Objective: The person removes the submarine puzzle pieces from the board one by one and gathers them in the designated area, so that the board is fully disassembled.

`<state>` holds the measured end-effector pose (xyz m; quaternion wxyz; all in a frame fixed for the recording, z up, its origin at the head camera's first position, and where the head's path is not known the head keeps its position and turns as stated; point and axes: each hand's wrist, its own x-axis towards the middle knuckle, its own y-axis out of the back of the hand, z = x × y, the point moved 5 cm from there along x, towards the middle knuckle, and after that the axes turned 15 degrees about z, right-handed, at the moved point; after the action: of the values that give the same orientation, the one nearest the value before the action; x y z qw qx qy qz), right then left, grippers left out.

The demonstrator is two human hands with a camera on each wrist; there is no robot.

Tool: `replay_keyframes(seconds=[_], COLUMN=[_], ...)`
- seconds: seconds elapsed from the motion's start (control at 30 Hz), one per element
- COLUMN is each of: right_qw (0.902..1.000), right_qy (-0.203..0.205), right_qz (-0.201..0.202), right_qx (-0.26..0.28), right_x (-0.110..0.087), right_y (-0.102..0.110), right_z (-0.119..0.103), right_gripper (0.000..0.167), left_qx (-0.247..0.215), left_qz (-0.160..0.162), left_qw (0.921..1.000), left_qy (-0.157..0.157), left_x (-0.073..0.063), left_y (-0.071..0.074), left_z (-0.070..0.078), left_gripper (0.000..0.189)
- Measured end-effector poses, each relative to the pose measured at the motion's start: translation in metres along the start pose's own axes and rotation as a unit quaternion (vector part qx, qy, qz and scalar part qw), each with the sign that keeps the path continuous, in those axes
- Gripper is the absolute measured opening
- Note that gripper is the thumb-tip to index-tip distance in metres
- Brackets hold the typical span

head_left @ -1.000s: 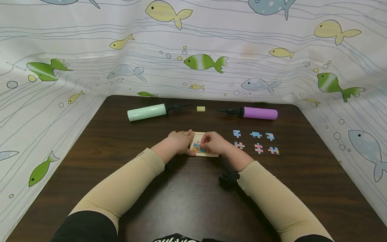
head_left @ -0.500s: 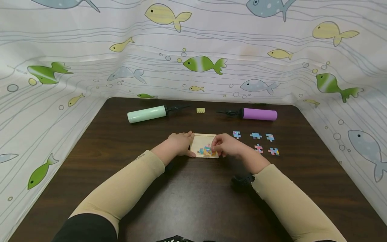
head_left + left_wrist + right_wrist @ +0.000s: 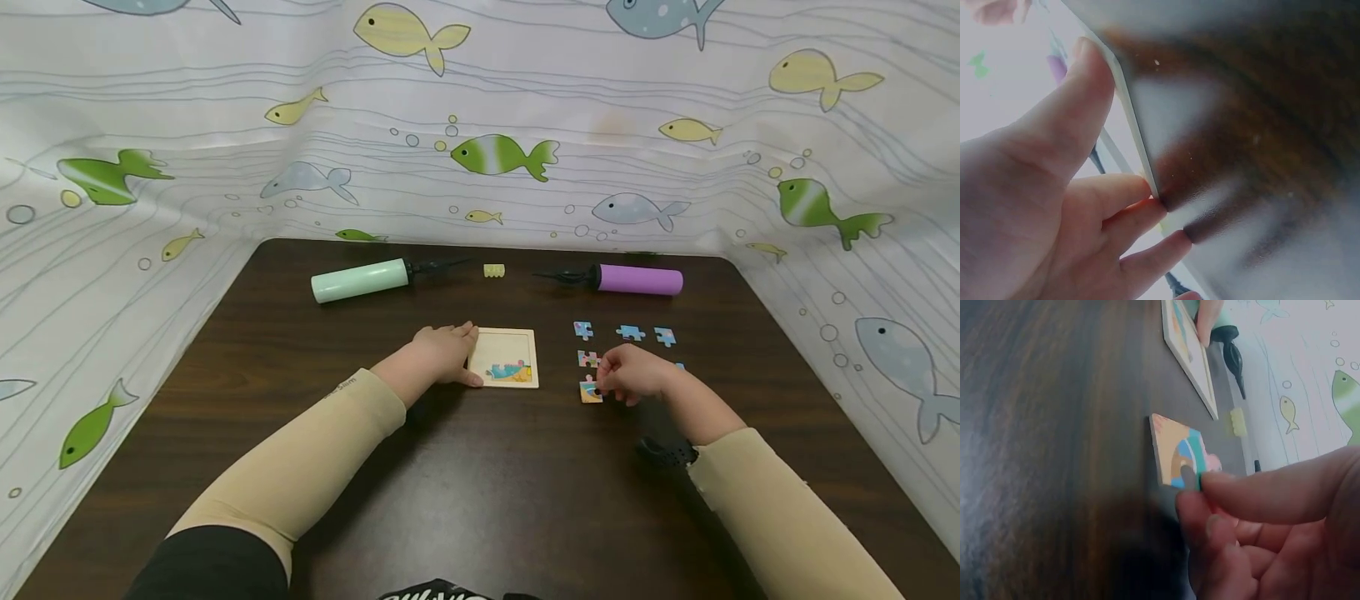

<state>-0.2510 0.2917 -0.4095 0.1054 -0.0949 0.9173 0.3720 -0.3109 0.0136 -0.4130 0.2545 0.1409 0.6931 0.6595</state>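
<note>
My left hand (image 3: 438,354) rests along the left side of a small wooden puzzle tray (image 3: 504,343); in the left wrist view its thumb and fingertips lie against the tray edge (image 3: 1135,122). Inside the tray, joined puzzle pieces (image 3: 510,372) in teal and orange lie along the bottom. To the tray's right, my right hand (image 3: 639,372) pinches a puzzle piece (image 3: 1171,449) between thumb and forefinger. That piece is orange, blue and teal, close over the table. Just beyond it lies a pink puzzle piece (image 3: 588,358).
Several loose puzzle pieces (image 3: 632,332) lie to the right, some partly hidden by my right hand. Along the back are a mint green hand pump (image 3: 362,281), a small yellow block (image 3: 493,271) and a purple hand pump (image 3: 640,279). A fish-patterned curtain (image 3: 420,192) surrounds the table.
My right hand has moved from over the tray to the right, among the loose pieces, uncovering the tray's contents. The left hand has stayed at the tray's left side.
</note>
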Motion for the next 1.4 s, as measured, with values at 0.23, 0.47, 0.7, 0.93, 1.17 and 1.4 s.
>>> replay_keyframes(seconds=[0.23, 0.47, 0.7, 0.93, 1.17, 1.4], right_qw=[0.9995, 0.999, 0.9971, 0.9945, 0.9953, 0.9926], right_qy=[-0.016, -0.009, -0.001, -0.002, 0.042, 0.085], right_qz=[0.008, 0.011, 0.018, 0.029, 0.041, 0.041], right_qx=[-0.027, -0.042, -0.075, -0.1, -0.077, -0.076], right_x=[-0.004, -0.004, -0.003, 0.001, 0.008, 0.017], right_y=[0.002, -0.001, -0.003, -0.001, -0.006, -0.032], right_z=[0.005, 0.002, -0.003, -0.009, -0.04, -0.078], right_gripper=[0.011, 0.012, 0.017, 0.017, 0.014, 0.013], left_qx=[0.0, -0.003, -0.005, -0.004, -0.003, -0.004], left_qz=[0.002, 0.004, 0.004, 0.002, -0.001, 0.001], left_qw=[1.0, 1.0, 1.0, 1.0, 1.0, 1.0], left_qy=[0.001, 0.0, -0.001, 0.0, 0.002, 0.003], left_x=[0.0, -0.001, -0.002, -0.001, 0.0, 0.0], left_y=[0.0, 0.002, 0.002, 0.0, -0.001, -0.001], left_z=[0.0, 0.0, 0.0, 0.0, -0.001, -0.001], left_gripper=[0.102, 0.102, 0.101, 0.102, 0.102, 0.102])
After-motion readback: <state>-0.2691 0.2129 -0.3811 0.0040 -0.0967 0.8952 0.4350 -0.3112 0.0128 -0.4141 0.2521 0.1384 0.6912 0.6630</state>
